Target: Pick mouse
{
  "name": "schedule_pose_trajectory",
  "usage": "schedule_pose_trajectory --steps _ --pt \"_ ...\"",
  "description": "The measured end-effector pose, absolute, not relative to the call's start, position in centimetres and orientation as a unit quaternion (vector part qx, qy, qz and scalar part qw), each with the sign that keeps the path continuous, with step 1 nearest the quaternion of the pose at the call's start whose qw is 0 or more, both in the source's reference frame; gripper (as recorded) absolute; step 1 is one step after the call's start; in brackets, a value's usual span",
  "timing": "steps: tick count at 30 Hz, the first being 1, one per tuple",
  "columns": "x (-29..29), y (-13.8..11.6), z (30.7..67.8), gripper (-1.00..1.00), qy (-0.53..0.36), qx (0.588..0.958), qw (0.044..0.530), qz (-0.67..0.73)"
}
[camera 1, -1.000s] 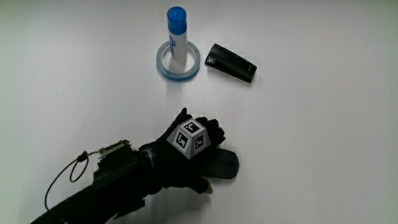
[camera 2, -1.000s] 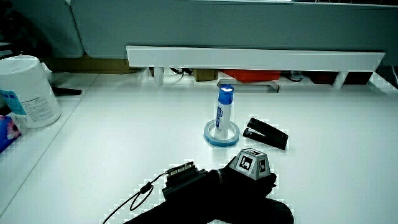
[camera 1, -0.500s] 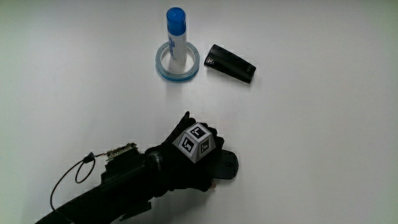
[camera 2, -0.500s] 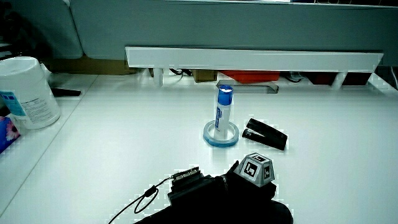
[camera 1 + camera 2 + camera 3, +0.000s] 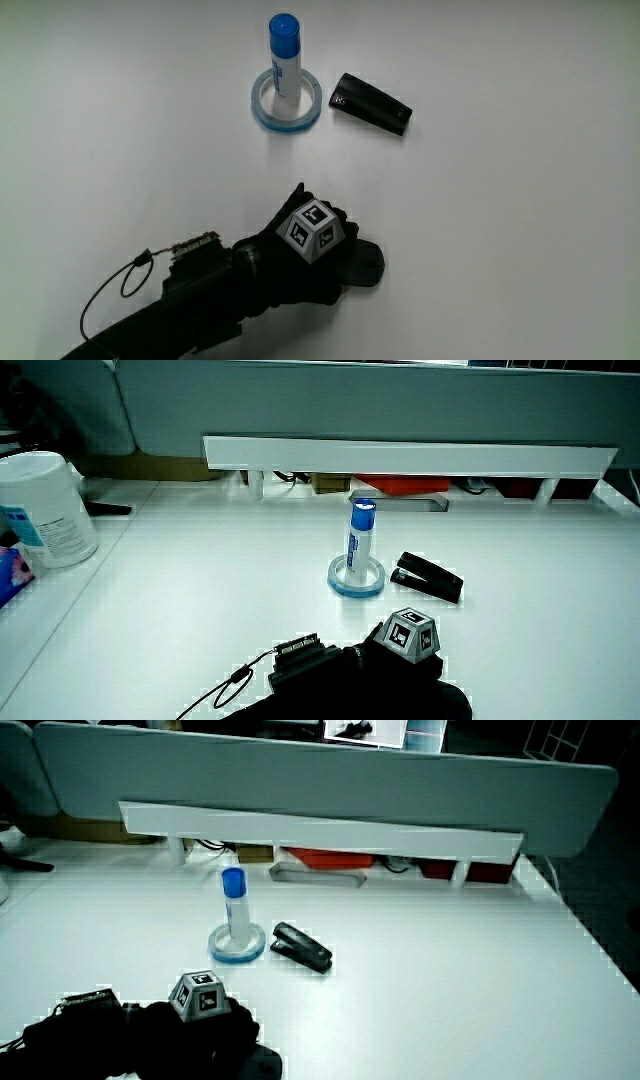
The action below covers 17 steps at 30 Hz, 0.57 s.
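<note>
The hand (image 5: 300, 262) lies curled over the mouse (image 5: 364, 264) on the worktop (image 5: 520, 230), fingers gripping it; only the mouse's end shows

You get even overhead light — table (image 5: 520, 200) reads bright, near-white from above, no hard glare. Shadows short, soft under glue stick (image 5: 283, 45) and stapler (image 5: 371, 102). In both side views table dimmer — black glove (image 5: 400, 685) loses detail, its outline jagged against table.
</note>
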<state>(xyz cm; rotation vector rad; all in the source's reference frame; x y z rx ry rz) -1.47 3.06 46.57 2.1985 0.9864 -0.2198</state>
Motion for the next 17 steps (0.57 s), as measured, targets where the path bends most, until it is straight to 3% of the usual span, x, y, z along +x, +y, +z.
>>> schedule_pose_trajectory --steps 9,12,17 --pt "-2.9 0.6 43.4 1.00 0.386 0.871 0.286 -0.100" --pt "-3.7 -0.8 42.5 1.00 0.357 0.870 0.317 -0.124" --pt "-4.8 -3.2 41.0 1.00 0.337 0.892 0.274 -0.123"
